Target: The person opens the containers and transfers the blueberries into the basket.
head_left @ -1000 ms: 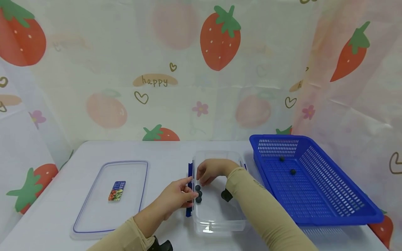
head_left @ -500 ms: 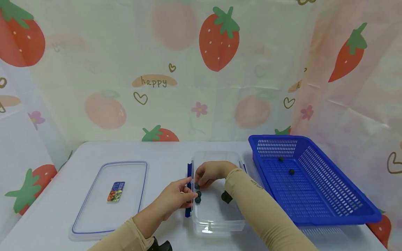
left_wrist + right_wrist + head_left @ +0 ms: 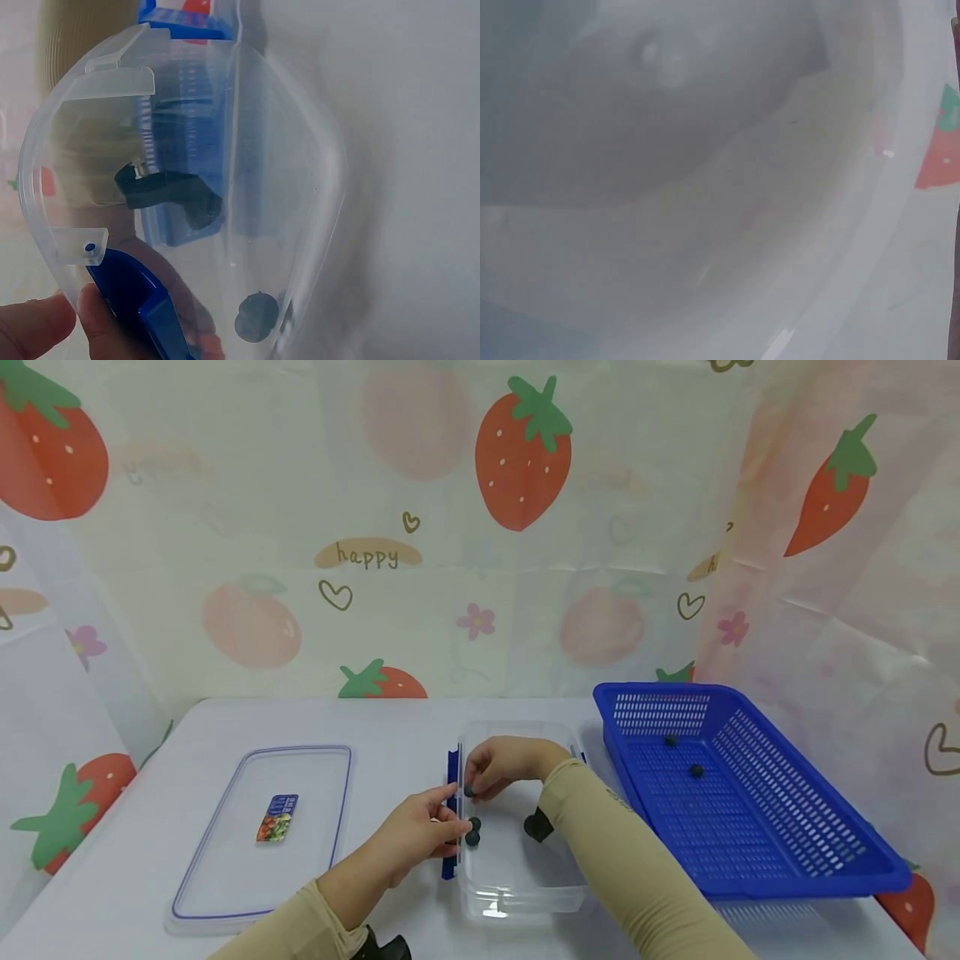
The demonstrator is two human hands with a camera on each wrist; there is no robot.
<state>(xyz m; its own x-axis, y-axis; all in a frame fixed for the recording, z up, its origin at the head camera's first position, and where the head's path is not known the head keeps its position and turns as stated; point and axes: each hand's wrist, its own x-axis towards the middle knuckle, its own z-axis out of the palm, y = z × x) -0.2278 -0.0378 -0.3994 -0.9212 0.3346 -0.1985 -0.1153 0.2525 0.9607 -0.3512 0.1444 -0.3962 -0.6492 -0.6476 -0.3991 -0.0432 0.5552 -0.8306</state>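
Note:
A clear plastic box (image 3: 525,868) with blue side latches stands mid-table. Its left wall is gripped by my left hand (image 3: 420,827), thumb over the rim and fingers outside by the blue latch (image 3: 449,868). Reaching in from the right, my right hand (image 3: 510,764) pinches a small dark ball (image 3: 468,791) near the far left of the box. Two more dark balls (image 3: 472,838) lie against the left wall beside my left thumb. Through the plastic in the left wrist view shows a dark ball (image 3: 256,316). The right wrist view is hazy, and the fingers are not visible there.
A blue slotted basket (image 3: 765,827) stands to the right, with two dark balls (image 3: 697,771) in it. On the left lies a clear lid (image 3: 217,885) with a blue seal and a colourful label (image 3: 277,818). A printed curtain (image 3: 480,568) hangs behind the table.
My right hand reached down to the farthest of three balls along the left wall, pinched it and drew it slightly up and away from the others. The left hand has stayed put.

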